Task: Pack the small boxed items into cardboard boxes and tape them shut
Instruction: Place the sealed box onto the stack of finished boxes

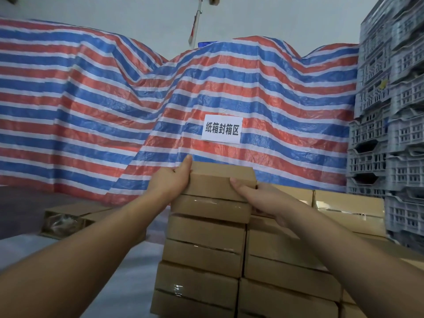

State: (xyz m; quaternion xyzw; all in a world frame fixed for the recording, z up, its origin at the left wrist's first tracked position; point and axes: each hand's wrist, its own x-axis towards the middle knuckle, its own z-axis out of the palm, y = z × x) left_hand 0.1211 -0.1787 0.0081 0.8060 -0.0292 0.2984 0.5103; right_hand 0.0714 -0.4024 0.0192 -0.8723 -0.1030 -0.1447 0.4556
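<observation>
A flat brown cardboard box lies on top of a tall stack of taped cardboard boxes in the middle of the view. My left hand grips its left end, with the fingers over the far top corner. My right hand holds its right end, thumb pressed on the front face. A lower stack of the same boxes stands against the tall one on the right, and more boxes lie behind it.
An open cardboard box with clear plastic inside lies on the floor at the left. A striped red, white and blue tarp with a white paper sign covers the back. Grey plastic crates are stacked at the right.
</observation>
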